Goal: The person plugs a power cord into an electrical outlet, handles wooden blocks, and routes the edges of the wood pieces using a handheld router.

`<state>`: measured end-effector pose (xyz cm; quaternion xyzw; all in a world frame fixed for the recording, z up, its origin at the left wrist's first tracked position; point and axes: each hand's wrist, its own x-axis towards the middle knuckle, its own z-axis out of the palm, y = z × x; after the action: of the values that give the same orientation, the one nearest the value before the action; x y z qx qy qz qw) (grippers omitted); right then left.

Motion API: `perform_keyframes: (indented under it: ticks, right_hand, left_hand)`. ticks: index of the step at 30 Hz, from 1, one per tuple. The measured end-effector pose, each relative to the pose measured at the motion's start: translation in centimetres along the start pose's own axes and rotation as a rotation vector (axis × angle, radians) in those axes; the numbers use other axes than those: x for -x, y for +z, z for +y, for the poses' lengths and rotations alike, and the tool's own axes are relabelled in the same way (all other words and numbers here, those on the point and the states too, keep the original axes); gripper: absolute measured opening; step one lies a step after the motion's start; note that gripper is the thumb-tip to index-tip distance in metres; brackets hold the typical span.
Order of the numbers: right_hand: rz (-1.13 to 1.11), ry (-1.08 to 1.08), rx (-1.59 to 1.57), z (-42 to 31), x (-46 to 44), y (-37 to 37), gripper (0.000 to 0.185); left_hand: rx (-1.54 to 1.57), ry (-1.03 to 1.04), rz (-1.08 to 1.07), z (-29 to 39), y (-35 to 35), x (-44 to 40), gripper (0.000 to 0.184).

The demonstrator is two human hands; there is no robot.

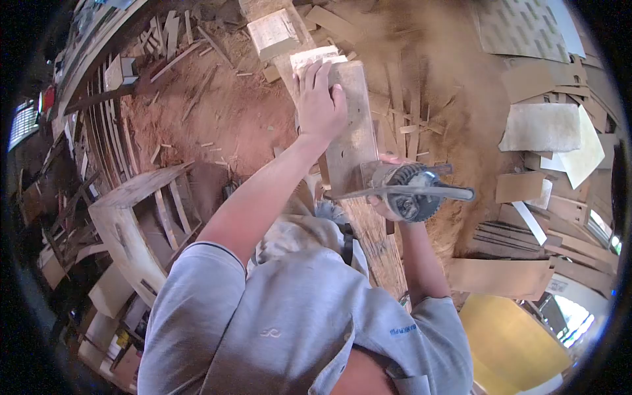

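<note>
My left hand (322, 105) reaches forward over the far end of a wooden board (359, 118), fingers close together on a pale wood block (318, 56) there. My right hand (390, 205) is wrapped round a dusty power tool (411, 191) with a black ribbed part and a bar-like handle, and much of the hand is hidden by it. The tool rests at the near end of the board. Below it a rough wooden beam (374, 240) runs toward my body.
At the left stands a wooden frame (122, 234). Wood scraps (172, 33) and sawdust cover the reddish ground. Another block (272, 34) lies farther forward. Boards and pale sheets (541, 127) are piled at the right, with a yellow panel (513, 342) at the lower right.
</note>
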<state>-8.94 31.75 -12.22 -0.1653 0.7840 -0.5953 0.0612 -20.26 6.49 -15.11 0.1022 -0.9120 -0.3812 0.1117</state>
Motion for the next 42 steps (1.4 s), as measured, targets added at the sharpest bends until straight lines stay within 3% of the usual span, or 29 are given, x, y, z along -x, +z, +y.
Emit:
perform_keyframes:
  ticks: [5,6,9,11,12,20,23,26,31,33,35,37,39,41,42]
  right_hand:
    - [-0.003,0.001,-0.097,3.6,0.2,0.0,0.093]
    - [0.067,0.039,-0.358,4.5,0.0,1.1,0.092]
    - [0.113,-0.007,-0.386,5.7,0.0,1.3,0.088]
    - [0.072,-0.176,-0.130,4.0,-1.7,1.4,0.087]
    - [0.101,-0.226,-0.190,3.6,-2.4,1.7,0.084]
    - [0.118,-0.183,-0.054,5.6,-5.7,2.2,0.080]
    - [0.148,-0.357,0.096,5.0,-9.3,2.5,0.070]
    - [0.179,-0.380,0.293,5.3,-12.4,2.4,0.061]
    - [0.234,-0.139,-0.048,1.7,-14.2,2.5,0.061]
    - [0.131,-0.315,0.508,-0.2,-10.7,0.5,0.069]
    - [-0.040,-0.357,0.846,0.9,-4.0,-0.6,0.075]
    - [-0.181,-0.264,0.701,0.0,1.0,-2.1,0.077]
    - [-0.117,-0.172,0.249,-0.8,2.4,-2.1,0.081]
    - [0.085,-0.184,-0.031,-0.9,3.1,-0.3,0.082]
    - [0.067,-0.196,-0.035,-1.1,2.7,-0.4,0.080]
  left_hand:
    - [-0.005,0.010,0.042,0.0,0.5,0.0,0.054]
    - [-0.011,0.015,0.045,-0.1,0.5,0.0,0.054]
    - [-0.030,0.033,0.053,-0.1,0.6,-0.2,0.054]
    - [-0.045,0.035,0.053,-0.1,0.7,-0.1,0.055]
    - [-0.048,0.037,0.049,-0.1,0.8,-0.1,0.055]
    - [-0.086,0.054,0.026,-0.5,1.0,-0.5,0.058]
    - [-0.076,0.047,0.041,-0.6,1.1,-0.3,0.056]
    - [-0.053,0.060,0.071,-0.6,1.1,-0.4,0.053]
    - [-0.024,0.012,0.096,-0.7,1.1,-0.7,0.049]
    - [-0.007,0.007,0.118,-0.8,1.1,-0.7,0.048]
    - [-0.008,0.007,0.138,-0.9,1.3,-0.6,0.047]
    - [-0.011,0.015,0.162,-1.1,1.6,-0.4,0.046]
    - [-0.011,0.035,0.180,-1.1,1.7,-0.4,0.046]
    - [-0.031,0.039,0.169,-1.1,1.7,-0.2,0.046]
    - [-0.041,0.044,0.164,-1.1,1.7,-0.3,0.046]
